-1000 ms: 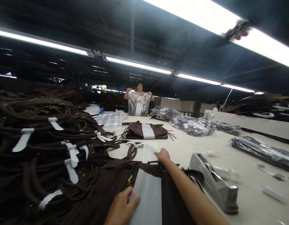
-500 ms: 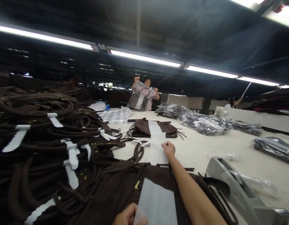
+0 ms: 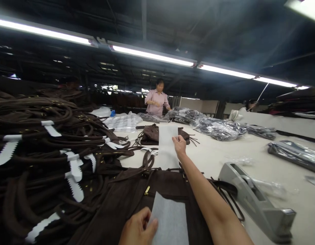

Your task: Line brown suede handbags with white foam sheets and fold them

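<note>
A dark brown bag (image 3: 126, 190) with a gold zip pull lies flat in front of me. Over its lower part, my left hand (image 3: 140, 226) pinches the edge of a strip of thin white paper (image 3: 170, 217). My right hand (image 3: 179, 144) reaches forward past the bag and pinches the right edge of another length of white paper (image 3: 167, 149). That paper stands in front of a second brown bag (image 3: 149, 134) and hides its middle. Whether the two lengths are one strip passing through the bag's handles, I cannot tell.
Brown bags with white-wrapped handles (image 3: 57, 143) are heaped on the left. A grey tape dispenser (image 3: 254, 200) stands on the white table (image 3: 210, 156) at the right. Plastic-wrapped bags (image 3: 218, 128) lie farther back, and a co-worker (image 3: 157, 100) stands across the table.
My right hand has lifted the far paper a little, and it now covers more of the second bag. The co-worker has lowered a plastic-wrapped bag to the table. My view has shifted slightly.
</note>
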Demonstrator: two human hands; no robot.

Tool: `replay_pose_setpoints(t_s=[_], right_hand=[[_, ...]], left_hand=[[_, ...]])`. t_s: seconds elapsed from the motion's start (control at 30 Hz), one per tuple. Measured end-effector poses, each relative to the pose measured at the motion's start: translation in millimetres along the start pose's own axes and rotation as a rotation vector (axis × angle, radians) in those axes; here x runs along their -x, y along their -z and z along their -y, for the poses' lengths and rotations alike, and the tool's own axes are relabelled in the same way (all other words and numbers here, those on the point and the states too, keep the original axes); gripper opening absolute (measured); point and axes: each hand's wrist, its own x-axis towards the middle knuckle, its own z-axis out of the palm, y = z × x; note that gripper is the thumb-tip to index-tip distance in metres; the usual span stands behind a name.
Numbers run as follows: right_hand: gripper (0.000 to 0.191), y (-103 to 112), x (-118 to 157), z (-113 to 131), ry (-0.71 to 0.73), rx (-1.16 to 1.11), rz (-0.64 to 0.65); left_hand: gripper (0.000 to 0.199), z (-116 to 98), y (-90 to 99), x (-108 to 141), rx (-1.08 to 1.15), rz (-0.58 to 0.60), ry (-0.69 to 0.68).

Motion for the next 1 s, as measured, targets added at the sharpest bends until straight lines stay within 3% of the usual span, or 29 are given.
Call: replay_pose_setpoints(t_s=[0.1,0.23,0.43,0.57,0.7,0.83,1.0], right_hand=[[0.020,24,7,38,0.021,0.011,0.123],[0.013,59,35,84,0.009,0.086,0.299],[0.011,110,102,122,0.004,0.223,0.435],[0.022,126,142,115,-0.059,0.223,0.434],[0.038,128,177,95,-0.112,0.069,0.493],[0.039,123,208,71,-0.050,-0.167,0.630],[0.015,124,232,55,0.209,0.148,0.851]], left_hand=[[0.020,-13,4.7,3,-0.077,-0.024,0.012],[0.018,-22,12.3,3,0.003,-0.020,-0.029],[0.030,-22,15.4,-12,0.282,0.227,0.017],[0.055,-32,23.5,-16,0.454,0.352,-0.012],[0.062,-42,41.7,-4,0.556,0.354,-0.088],[0.055,-51,58.4,14,0.679,0.245,-0.138],[0.047,-75,64.9,16,0.649,0.014,-0.157]])
